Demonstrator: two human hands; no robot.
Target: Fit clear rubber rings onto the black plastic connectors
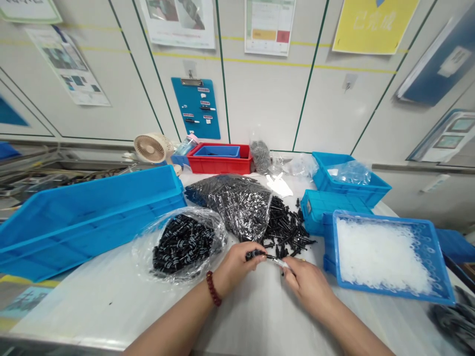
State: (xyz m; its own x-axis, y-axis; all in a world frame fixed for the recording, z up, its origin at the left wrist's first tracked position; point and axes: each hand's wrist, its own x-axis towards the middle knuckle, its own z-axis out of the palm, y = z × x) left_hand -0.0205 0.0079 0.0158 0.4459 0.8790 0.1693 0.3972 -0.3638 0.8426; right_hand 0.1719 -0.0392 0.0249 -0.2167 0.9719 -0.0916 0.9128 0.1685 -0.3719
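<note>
My left hand (242,262) is closed around a slim black plastic part (256,254), whose thin shaft points right. In my right hand (306,282) is a whitish, translucent tube-like piece (281,262), gripped between thumb and fingers. The two pieces meet end to end between my hands; whether one sits inside the other is too small to tell. Just beyond lies a loose heap of similar black parts (285,222), spilling from a large clear bag (233,200). Left of my hands, an open clear bag (218,222) holds many black parts with pale rings (183,244).
A blue bin of small white rings (382,257) stands at right, beside a closed-looking blue box (334,207). Behind it is another blue bin (378,188). A long blue bin (92,212) stands at left. Along the wall are a red bin (220,167) and a fan (150,148).
</note>
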